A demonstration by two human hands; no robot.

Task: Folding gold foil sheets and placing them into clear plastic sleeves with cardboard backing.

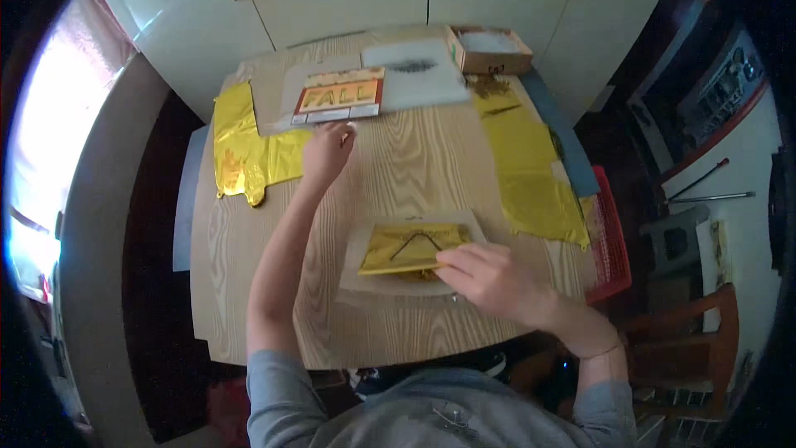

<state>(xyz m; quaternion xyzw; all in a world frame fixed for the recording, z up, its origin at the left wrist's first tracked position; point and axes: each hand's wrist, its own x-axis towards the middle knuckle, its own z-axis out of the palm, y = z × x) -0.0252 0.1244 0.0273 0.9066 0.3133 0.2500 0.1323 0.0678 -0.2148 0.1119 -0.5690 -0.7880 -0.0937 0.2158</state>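
My right hand [493, 280] pinches the right edge of a folded yellow foil balloon [390, 242]. A dark bent line marks its top. It lies over a pale, see-through plastic bag [352, 282] near the table's front. My left hand [328, 152] reaches forward with fingers closed, just at the lower edge of an orange and brown printed card [340, 96]. A small whitish bit shows at its fingertips, too small to name. Beside that hand lies a flat, L-shaped yellow foil balloon [236, 145].
Another flat yellow foil balloon [535, 170] lies along the table's right side. At the back stand a white sheet [427, 91] with a dark smudge and an open cardboard box [493, 60]. A red basket [612, 241] and a wooden chair [713, 340] are at the right.
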